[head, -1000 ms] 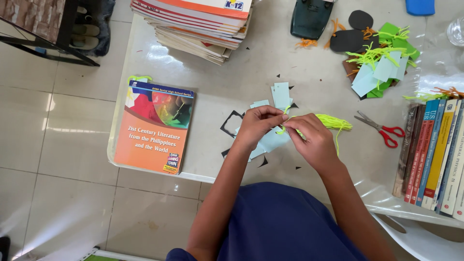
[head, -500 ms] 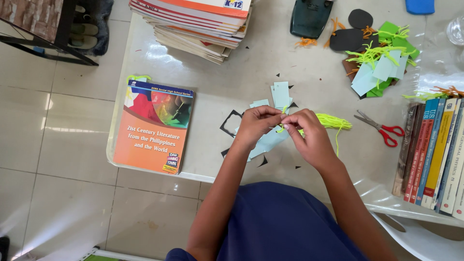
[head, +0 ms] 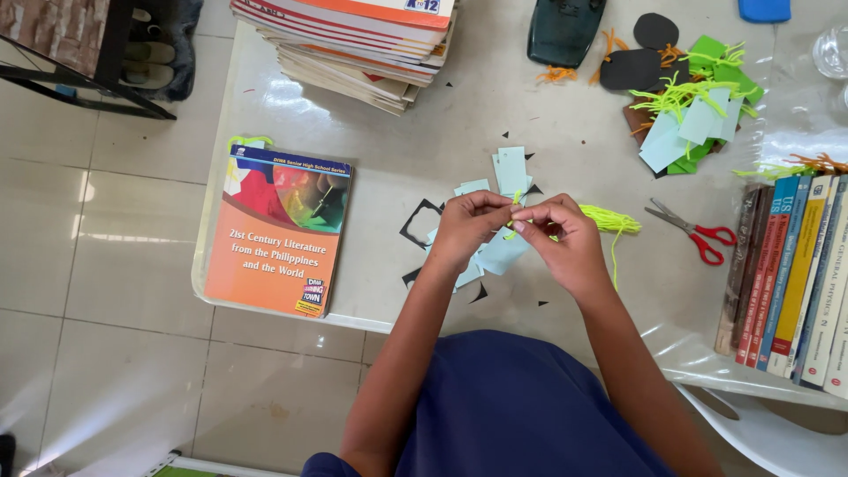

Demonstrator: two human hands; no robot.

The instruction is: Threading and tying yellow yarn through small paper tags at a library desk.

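1. Fingertips of left hand [head: 466, 231] and right hand [head: 565, 238] pinch neon-yellow yarn [head: 609, 218] at a pale-blue paper tag [head: 502, 252], just above the counter [head: 583, 141].
2. Keeping the yarn taut should help.
3. Red-handled scissors [head: 693, 231] lie right; finished tags [head: 685, 132] farther.

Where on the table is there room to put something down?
Bare tabletop lies between the book stack and the pile of tags. A smaller patch sits between the orange book and the hands. It is crowded around the scissors and the upright books.
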